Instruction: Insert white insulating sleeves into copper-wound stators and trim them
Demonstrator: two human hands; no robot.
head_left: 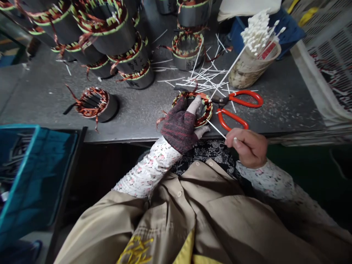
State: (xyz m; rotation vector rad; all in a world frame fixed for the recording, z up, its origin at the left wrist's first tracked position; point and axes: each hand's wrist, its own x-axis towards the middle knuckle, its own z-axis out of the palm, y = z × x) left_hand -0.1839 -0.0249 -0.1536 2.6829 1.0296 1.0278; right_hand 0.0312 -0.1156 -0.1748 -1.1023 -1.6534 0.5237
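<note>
My left hand [181, 123], in a dark red fingerless glove, grips a motor stator [205, 119] with copper windings at the table's front edge. Its fingers reach over the ring and the thumb lies along the near side. My right hand [247, 146] is bare and closed on the end of a thin white cord [217, 129], which runs to the stator's rim. From the rim's far side another straight white length [228, 75] rises toward the cup. Red-handled scissors [246, 99] lie just right of the stator, their blades close to it.
Loose white cords [206, 79] are strewn behind the stator. A worn cup [244, 69] holds a bundle of white-tipped cords. Stacked stators [118, 40] stand at the back left, and a single stator [103, 106] sits nearer. A blue bin [35, 176] is at the left.
</note>
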